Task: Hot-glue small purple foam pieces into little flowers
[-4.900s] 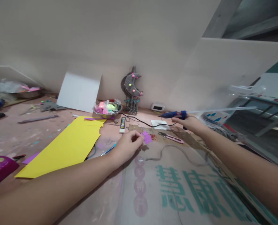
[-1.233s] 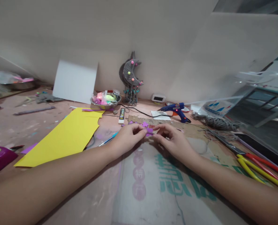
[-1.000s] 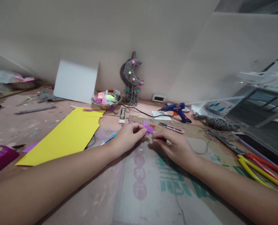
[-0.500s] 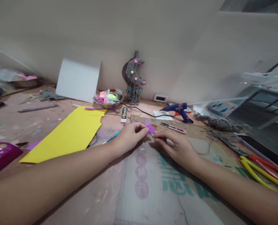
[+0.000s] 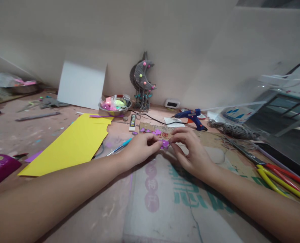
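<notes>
Between my two hands is a small purple paper flower [image 5: 165,144]. My left hand [image 5: 145,148] pinches its left side between thumb and fingers. The fingertips of my right hand [image 5: 189,148] close on its right edge. Just beyond, a second purple flower [image 5: 157,132] lies on a piece of brown cardboard [image 5: 173,129], with smaller purple pieces [image 5: 145,130] to its left. Under my hands is a large printed cardboard sheet [image 5: 152,222] with a clear covering. A blue pen [image 5: 119,147] lies beside my left wrist.
Yellow paper [image 5: 63,148] lies at left near a magenta tool [image 5: 3,168]. A glue gun [image 5: 194,116], a bowl of colourful clay [image 5: 115,106] and a moon ornament [image 5: 142,76] stand at the back. Large scissors [image 5: 268,172] and grey yarn [image 5: 237,130] are at right.
My right hand has risen slightly and now grips the flower's right edge. The held flower has come away from the other flower, which now shows separately on the cardboard.
</notes>
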The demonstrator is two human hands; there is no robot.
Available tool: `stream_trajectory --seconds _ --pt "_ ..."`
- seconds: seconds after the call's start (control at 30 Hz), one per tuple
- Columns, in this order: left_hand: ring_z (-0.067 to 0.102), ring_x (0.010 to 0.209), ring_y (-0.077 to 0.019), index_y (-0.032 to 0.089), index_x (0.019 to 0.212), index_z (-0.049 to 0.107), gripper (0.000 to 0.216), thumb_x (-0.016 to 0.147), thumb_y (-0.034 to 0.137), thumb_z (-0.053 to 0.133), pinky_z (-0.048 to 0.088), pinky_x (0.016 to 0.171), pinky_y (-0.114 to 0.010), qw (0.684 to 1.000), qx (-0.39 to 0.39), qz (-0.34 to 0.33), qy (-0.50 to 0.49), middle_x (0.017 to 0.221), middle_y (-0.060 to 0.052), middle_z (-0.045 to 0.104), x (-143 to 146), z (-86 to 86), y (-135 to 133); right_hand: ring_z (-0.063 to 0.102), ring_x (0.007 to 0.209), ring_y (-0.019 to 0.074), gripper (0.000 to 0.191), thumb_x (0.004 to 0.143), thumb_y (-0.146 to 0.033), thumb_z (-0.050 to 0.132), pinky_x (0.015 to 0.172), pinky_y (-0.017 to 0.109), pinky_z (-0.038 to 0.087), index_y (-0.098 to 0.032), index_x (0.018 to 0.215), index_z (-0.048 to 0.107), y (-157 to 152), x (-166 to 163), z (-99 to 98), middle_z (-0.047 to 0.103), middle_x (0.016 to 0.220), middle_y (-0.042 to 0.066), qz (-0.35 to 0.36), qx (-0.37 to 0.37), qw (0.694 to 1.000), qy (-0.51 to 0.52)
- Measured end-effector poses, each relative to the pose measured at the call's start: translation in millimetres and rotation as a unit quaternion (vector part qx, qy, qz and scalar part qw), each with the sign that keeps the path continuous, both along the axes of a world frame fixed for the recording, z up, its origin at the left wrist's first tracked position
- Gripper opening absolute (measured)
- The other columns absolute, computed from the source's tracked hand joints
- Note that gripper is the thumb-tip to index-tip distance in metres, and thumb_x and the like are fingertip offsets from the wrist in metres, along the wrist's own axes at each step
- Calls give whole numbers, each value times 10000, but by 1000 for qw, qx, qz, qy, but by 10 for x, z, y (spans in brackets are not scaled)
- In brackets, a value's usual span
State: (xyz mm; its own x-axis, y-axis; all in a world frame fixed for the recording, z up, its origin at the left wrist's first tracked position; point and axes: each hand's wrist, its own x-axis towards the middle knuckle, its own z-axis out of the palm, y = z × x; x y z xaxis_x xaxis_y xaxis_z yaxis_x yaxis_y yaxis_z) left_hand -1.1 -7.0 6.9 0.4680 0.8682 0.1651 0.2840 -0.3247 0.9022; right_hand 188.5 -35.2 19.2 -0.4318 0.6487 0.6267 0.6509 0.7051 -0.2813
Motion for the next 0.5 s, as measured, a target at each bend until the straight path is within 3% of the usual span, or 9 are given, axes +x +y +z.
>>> stream_trajectory --seconds 0.13,0.27,0.4,0.5 --pt "477 541 -101 156 715 595 283 779 423 527 357 517 -224 998 -56 10 -30 639 6 585 1 -1 12 502 830 188 85 837 -193 528 678 305 458 -214 802 453 -6 28 24 479 827 46 -26 -14 999 45" --pt "477 542 -92 153 699 561 287 779 428 538 368 520 -216 993 -95 1 -71 651 1 583 4 -3 30 501 664 158 273 889 -275 472 634 300 416 -195 631 514 -22 76 35 517 674 27 -26 -91 995 -6" --pt "442 521 -85 155 664 544 296 774 430 545 362 521 -216 994 -86 3 -69 603 18 534 6 9 38 556 733 167 259 897 -299 467 704 304 425 -194 745 650 -32 65 22 621 734 42 -22 -145 988 -41" --pt "451 543 -92 155 665 546 304 774 439 539 362 539 -222 995 -80 12 -63 616 17 537 8 17 39 547 675 152 188 861 -332 525 634 276 425 -189 829 643 -48 36 24 626 724 31 -67 -143 987 -14"
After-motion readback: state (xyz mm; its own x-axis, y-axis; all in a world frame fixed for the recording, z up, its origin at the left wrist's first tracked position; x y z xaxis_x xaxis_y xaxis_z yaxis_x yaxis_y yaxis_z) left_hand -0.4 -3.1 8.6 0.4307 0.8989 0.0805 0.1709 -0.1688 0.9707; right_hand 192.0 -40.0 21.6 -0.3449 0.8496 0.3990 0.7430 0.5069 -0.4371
